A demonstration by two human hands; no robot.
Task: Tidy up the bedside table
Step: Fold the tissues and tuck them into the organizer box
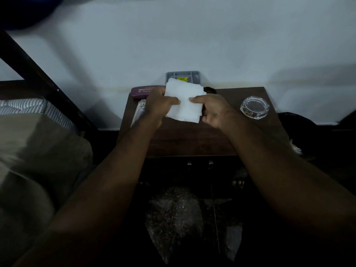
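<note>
Two hands, left hand (157, 105) and right hand (213, 110), hold one white tissue (185, 105)

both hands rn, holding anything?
Left hand: grip closed on the white tissue.
Right hand: grip closed on the same tissue.

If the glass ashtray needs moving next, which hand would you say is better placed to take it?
The right hand, probably. The glass ashtray sits on the table's right side, just beyond it, while the left hand is across the white tissue. Both hands grip the tissue, so the right must release first.
</note>
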